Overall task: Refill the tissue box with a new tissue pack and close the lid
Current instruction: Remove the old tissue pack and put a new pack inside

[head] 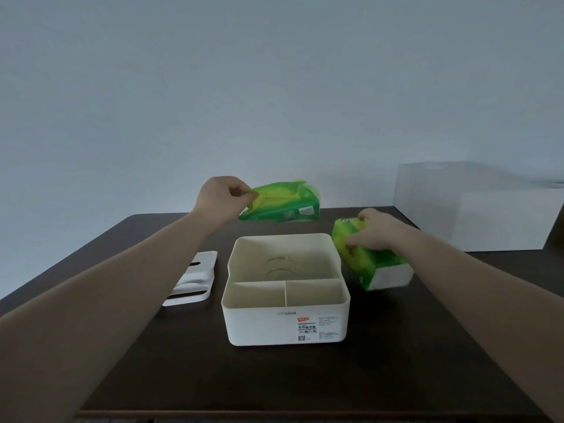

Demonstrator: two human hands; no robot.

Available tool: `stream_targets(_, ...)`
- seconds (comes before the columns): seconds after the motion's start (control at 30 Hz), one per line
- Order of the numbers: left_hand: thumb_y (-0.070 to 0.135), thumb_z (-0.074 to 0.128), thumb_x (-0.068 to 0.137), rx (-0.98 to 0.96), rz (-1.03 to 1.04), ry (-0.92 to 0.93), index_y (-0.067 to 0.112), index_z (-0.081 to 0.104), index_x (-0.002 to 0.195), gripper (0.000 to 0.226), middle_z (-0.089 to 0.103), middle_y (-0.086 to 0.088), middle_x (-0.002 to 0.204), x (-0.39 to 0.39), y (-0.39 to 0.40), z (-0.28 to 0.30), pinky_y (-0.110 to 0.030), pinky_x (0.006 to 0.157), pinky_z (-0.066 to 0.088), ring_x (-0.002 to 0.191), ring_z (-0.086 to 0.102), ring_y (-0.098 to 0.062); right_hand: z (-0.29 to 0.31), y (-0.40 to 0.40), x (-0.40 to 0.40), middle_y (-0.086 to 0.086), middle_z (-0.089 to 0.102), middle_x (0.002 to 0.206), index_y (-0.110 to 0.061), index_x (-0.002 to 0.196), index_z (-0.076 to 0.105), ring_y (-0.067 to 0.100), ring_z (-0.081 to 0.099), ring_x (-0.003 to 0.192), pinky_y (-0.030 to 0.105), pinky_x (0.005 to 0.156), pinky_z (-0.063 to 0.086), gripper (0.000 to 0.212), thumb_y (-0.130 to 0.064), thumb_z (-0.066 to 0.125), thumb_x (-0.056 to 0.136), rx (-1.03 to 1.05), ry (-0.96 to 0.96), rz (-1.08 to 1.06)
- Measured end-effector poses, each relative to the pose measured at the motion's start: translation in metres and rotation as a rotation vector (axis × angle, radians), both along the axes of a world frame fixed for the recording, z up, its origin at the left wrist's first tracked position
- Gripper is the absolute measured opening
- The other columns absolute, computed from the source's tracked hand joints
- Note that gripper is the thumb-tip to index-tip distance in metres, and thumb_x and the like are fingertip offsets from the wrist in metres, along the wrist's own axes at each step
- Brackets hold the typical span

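Head view: at frame centre, an open white plastic tissue box point(285, 288) is sitting on a dark brown table point(274, 377); its rear compartment is showing a faint wire spring, and the front label is too small to read. Left of it, the white lid point(192, 277) is lying flat, its far edge partly hidden by the left forearm. The left hand point(222, 198) is pinching a crumpled green wrapper point(282, 204) and holding it above the table. Right of the box, the right hand point(377, 232) is gripping a green tissue pack point(370, 261), covering its top. A pale container point(476, 206) is standing blurred at the right edge.
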State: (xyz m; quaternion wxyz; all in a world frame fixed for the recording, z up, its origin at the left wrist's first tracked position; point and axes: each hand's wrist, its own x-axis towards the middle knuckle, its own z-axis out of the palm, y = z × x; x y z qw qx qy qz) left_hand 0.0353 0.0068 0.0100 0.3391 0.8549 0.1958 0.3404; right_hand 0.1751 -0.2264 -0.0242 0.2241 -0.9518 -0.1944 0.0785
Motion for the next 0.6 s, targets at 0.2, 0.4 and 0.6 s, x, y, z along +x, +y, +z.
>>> stream_targets(0.2,0.015,0.056,0.088,0.050,0.161,0.048,0.012,0.075,0.101,0.023,0.064,0.002,0.088,0.022,0.011,-0.014,-0.027,0.075,0.045,0.086,0.058,-0.019,0.031,0.008,0.007,0.009,0.052,0.136,-0.021,0.141,0.040,0.030,0.053,0.118,0.035,0.093,0.046,0.078,-0.038,0.073,0.072,0.265,-0.165,0.025)
stream_targets(0.4,0.016,0.054,0.087,0.032,0.197,0.247,0.013,0.078,0.094,0.025,0.073,-0.006,0.093,0.035,0.027,-0.034,-0.033,0.079,0.052,0.088,0.065,-0.028,0.059,0.020,-0.007,0.002,0.050,0.132,-0.031,0.142,0.040,0.021,0.051,0.110,0.027,0.085,0.041,0.074,-0.029,0.075,0.076,0.510,-0.248,0.205)
stream_targets(0.6,0.017,0.061,0.083,0.036,0.155,0.444,0.020,0.079,0.092,0.021,0.072,-0.001,0.087,0.034,0.041,-0.055,-0.030,0.073,0.053,0.089,0.068,-0.025,0.061,0.040,-0.032,-0.007,0.050,0.132,-0.040,0.139,0.040,0.018,0.056,0.112,0.025,0.083,0.051,0.075,-0.021,0.077,0.077,0.365,-0.159,0.595)
